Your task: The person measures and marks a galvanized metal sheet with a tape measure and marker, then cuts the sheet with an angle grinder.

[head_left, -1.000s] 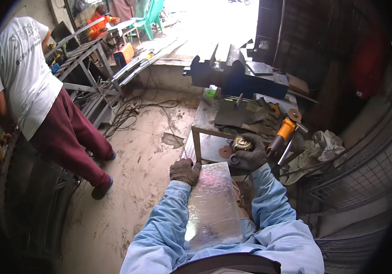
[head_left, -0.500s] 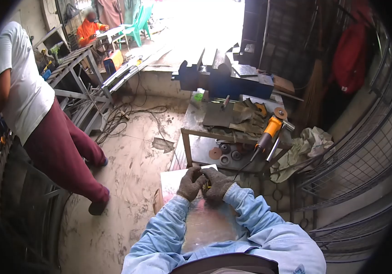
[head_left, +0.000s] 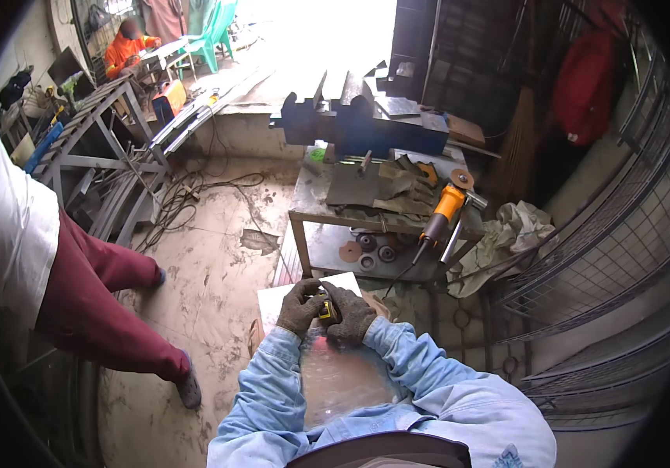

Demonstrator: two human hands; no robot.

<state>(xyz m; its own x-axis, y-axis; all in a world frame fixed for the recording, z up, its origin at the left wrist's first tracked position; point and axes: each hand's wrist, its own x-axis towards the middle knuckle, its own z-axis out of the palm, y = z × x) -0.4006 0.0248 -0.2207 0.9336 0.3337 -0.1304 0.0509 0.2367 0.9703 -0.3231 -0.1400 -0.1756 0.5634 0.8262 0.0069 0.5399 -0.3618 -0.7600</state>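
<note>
Item in hand: small yellow tape measure (head_left: 329, 312) clasped between gloved left hand (head_left: 298, 306) and right hand (head_left: 350, 314), held together over a metal sheet (head_left: 335, 374) on the lap; measuring apparently just starting, angle grinder (head_left: 438, 217) untouched on the worktop (head_left: 311, 204) ahead.

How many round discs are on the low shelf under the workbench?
4: one rusty orange disc at the left, then three dark round discs just right of it. More may hide behind the bench frame.
</note>
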